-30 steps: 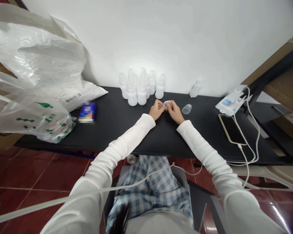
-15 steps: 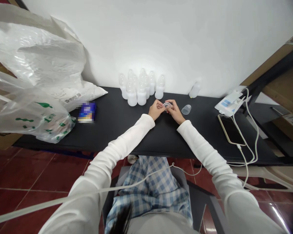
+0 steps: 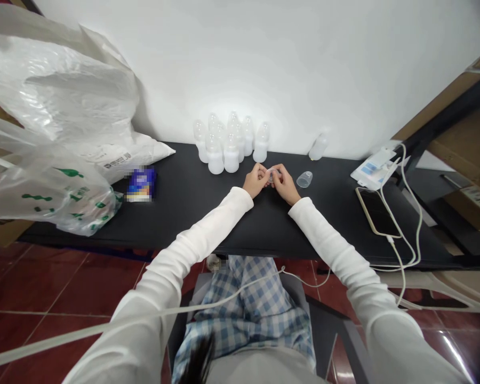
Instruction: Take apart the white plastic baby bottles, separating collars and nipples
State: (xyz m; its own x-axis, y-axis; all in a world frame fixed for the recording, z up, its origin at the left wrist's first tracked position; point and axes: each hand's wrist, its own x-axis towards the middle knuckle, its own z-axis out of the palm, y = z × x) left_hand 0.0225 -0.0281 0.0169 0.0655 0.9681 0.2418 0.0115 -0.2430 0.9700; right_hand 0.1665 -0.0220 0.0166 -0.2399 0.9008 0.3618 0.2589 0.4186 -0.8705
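Note:
My left hand (image 3: 256, 180) and my right hand (image 3: 283, 183) meet over the black table (image 3: 208, 213), fingers pinched together on a small clear round plastic piece (image 3: 271, 173) held between them. Most of that piece is hidden by my fingertips. Just behind my hands stands a cluster of several white bottles (image 3: 228, 140) against the wall. A clear cap (image 3: 304, 179) lies on the table right of my right hand. One more white bottle (image 3: 318, 147) stands alone by the wall.
Large plastic bags (image 3: 56, 138) fill the table's left end, with a blue packet (image 3: 141, 183) beside them. At the right lie a phone (image 3: 377, 212) on a white cable and a white box (image 3: 374, 166). A wooden and black frame rises at the far right.
My fingers have closed further over the small clear piece, which showed as a ring half a second ago. Hands stay in the same spot.

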